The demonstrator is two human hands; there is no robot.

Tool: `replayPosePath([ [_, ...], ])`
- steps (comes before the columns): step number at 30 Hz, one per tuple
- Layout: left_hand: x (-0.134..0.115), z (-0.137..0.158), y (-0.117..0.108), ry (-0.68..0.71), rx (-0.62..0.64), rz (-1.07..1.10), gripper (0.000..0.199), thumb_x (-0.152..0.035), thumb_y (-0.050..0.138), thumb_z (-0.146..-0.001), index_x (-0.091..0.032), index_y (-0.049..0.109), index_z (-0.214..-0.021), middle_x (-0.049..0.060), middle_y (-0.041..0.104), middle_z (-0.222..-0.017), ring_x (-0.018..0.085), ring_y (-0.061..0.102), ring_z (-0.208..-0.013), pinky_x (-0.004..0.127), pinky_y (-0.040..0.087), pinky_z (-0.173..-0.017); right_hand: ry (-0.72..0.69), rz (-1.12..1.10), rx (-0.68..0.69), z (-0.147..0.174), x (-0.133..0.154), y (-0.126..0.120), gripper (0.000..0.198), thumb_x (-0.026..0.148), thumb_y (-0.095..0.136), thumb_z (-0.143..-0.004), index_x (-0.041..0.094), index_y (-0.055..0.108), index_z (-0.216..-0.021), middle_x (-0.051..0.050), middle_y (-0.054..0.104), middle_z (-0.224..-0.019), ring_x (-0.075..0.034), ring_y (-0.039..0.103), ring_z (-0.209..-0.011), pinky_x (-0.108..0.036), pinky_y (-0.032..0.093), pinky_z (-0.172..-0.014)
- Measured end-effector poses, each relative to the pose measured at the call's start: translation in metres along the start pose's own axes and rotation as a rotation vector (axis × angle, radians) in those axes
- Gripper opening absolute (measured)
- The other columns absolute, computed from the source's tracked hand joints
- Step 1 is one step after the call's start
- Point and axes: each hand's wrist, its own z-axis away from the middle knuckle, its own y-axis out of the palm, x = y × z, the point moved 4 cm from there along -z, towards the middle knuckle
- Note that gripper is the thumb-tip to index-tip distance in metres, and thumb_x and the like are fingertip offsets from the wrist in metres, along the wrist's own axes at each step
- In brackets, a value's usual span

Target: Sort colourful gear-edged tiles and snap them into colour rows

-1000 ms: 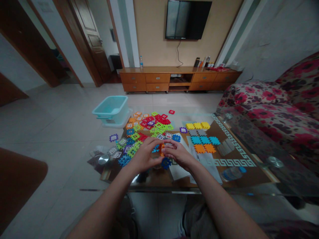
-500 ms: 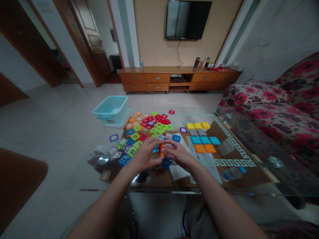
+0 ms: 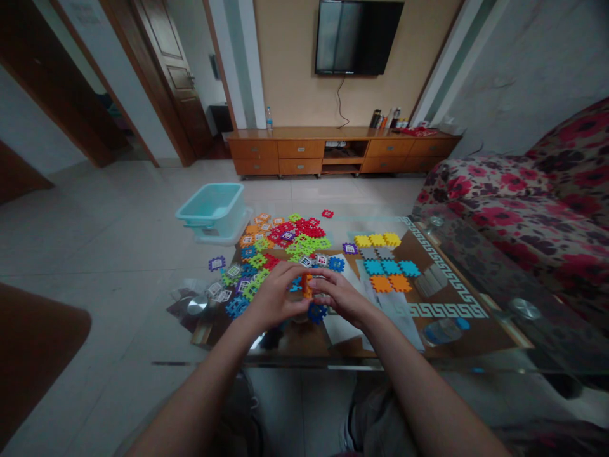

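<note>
Between my two hands is an orange interlocking block piece (image 3: 307,287), seen nearly edge-on and partly covered by fingers. My left hand (image 3: 278,295) pinches it from the left, thumb below and fingers above. From the right, my right hand (image 3: 340,293) grips the same piece with bent fingers. A dark blue notched piece (image 3: 317,312) lies just beneath the hands. Beyond them spreads a pile of notched plastic pieces, with red ones (image 3: 309,227), lime green ones (image 3: 304,246) and blue ones (image 3: 238,307).
Right of the pile, yellow (image 3: 377,240), grey (image 3: 377,254), light blue (image 3: 391,268) and orange pieces (image 3: 391,284) lie in rows beside white paper sheets (image 3: 343,320). A plastic bottle (image 3: 445,331) lies near the front right of the glass table. A turquoise tub (image 3: 212,212) stands back left.
Both hands stay almost in place around the orange piece, with only slight finger movement. The surrounding pieces have not moved.
</note>
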Motion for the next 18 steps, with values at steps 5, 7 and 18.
replayPosePath([
  [5, 0.0048, -0.0005, -0.0021, -0.003, -0.078, -0.033, 0.046, -0.021, 0.075, -0.074, -0.023, 0.061, -0.118, 0.007, 0.064, -0.113, 0.023, 0.059, -0.108, 0.042, 0.050, -0.095, 0.002, -0.002, -0.005, -0.0042, -0.0045, -0.0043, 0.031, 0.037, 0.076, -0.077, 0.025, 0.069, -0.105, -0.006, 0.071, -0.103, -0.016, 0.066, -0.083, -0.027, 0.051, -0.067],
  [7, 0.0063, -0.0008, -0.0035, 0.005, -0.120, -0.064, 0.045, -0.024, 0.075, -0.075, -0.023, 0.061, -0.117, 0.007, 0.064, -0.112, 0.024, 0.059, -0.107, 0.043, 0.050, -0.094, 0.015, 0.019, -0.012, -0.0042, -0.0052, -0.0051, 0.029, 0.038, 0.076, -0.078, 0.024, 0.069, -0.103, -0.006, 0.071, -0.101, -0.016, 0.066, -0.082, -0.027, 0.050, -0.064],
  [18, 0.0038, -0.0002, -0.0091, 0.032, -0.220, -0.143, 0.043, -0.026, 0.076, -0.076, -0.023, 0.062, -0.117, 0.009, 0.066, -0.110, 0.026, 0.061, -0.105, 0.045, 0.052, -0.091, 0.054, 0.128, 0.131, 0.0015, -0.0053, 0.0024, 0.021, 0.039, 0.076, -0.078, 0.023, 0.072, -0.090, -0.006, 0.070, -0.089, -0.017, 0.062, -0.080, -0.026, 0.045, -0.061],
])
